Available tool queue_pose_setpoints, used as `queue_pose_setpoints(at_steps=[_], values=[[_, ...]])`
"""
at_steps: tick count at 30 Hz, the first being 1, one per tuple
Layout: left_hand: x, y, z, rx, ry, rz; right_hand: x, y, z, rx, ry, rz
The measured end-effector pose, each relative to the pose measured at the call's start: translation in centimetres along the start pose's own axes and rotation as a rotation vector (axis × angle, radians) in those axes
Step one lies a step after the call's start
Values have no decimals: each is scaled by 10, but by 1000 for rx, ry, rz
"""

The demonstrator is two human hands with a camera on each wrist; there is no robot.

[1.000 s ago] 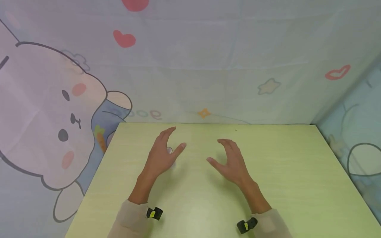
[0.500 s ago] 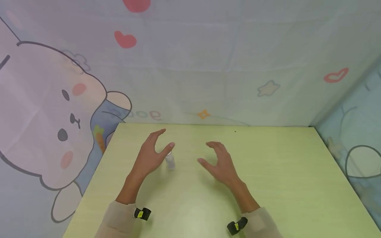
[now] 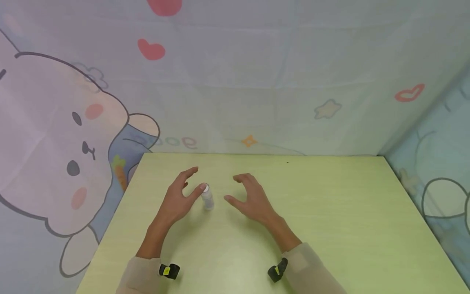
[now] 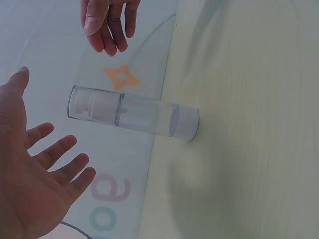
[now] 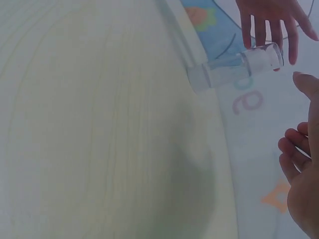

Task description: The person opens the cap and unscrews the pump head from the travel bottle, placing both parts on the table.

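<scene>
On the table [image 3: 235, 249], left of the middle, there's this bottle [image 3: 208, 200] standing upright, see-through with a white base and a clear cap over a whitish top. The left hand [image 3: 177, 203] is just to the left of it, totally relaxed and grasping nothing, thumb super close to the cap but with a bit of gap. The right hand [image 3: 254, 201] is near it on the right, also free, thumb and fingers apart, so the bottle sits between the two. Beige sleeves [image 3: 310, 269], black gadget [image 3: 169, 271] at each cuff. Past the far edge hangs a pale curtain [image 3: 257, 61] with a big cartoon bunny [image 3: 55, 134] on the left and some red hearts [image 3: 151, 50].
</scene>
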State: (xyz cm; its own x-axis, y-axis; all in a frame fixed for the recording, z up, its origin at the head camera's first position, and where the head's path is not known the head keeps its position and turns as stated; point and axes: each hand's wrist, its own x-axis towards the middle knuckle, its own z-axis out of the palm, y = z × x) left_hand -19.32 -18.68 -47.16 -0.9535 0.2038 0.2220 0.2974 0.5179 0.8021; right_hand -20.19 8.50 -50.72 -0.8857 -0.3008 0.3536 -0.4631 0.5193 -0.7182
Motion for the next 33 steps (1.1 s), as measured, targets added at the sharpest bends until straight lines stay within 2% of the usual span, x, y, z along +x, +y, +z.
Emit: queue_pose_setpoints(at_steps=[7, 13, 19, 25, 33], values=[[-6, -20, 4, -117, -4, 35, 4, 2, 15, 21, -15, -15], [-15, -29, 1, -145, 1, -14, 7, 0, 24, 32, -34, -25], [-17, -32, -4, -157, -26, -58, 10, -2, 31, 22, -7, -44], [-20, -44, 7, -212, -53, -101, 11, -1, 40, 69, -18, -42], [-23, -51, 22, -241, -28, -137, 9, 0, 51, 96, -23, -79]])
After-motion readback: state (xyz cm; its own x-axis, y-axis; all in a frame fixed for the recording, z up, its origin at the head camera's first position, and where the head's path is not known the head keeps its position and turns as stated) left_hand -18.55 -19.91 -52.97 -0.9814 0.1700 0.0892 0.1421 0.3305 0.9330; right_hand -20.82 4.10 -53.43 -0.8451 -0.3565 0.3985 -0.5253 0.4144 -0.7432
